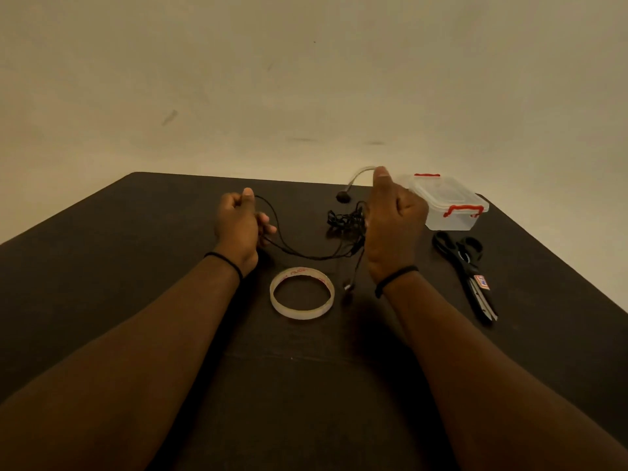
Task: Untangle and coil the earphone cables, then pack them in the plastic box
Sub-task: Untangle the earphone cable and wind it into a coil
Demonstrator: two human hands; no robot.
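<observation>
Left hand [238,226]: mine, raised over the table, fingers curled tight, pinching a strand of the black earphone cable [306,254] near my thumb.
Right hand [394,219]: mine, raised just left of the box, thumb up, fingers curled; a pale translucent cable [358,176] arcs out from my thumb tip, so I seem to hold that. Exact grip hidden behind the hand.
Black cable run: from my left hand it sags in a loop across to the right, under my right hand.
Tangle [346,220]: knotted black bunch lying on the table, just left of my right hand, touching or behind it, can't tell which.
Earbud [344,197]: dark round piece at the low end of the pale cable, beyond the tangle.
Loose end [348,287]: small plug or bud on the table near my right wrist, too blurry to name.
Plastic box [448,207]: clear, red clips, lid on, far right of the table, right beside my right hand.
Tape roll [301,293]: clear ring lying flat between my wrists.
Scissors [467,270]: black handles, right of my right wrist, blades pointing toward me.
Table [136,266]: dark top.
Wrists: thin black band on each.
</observation>
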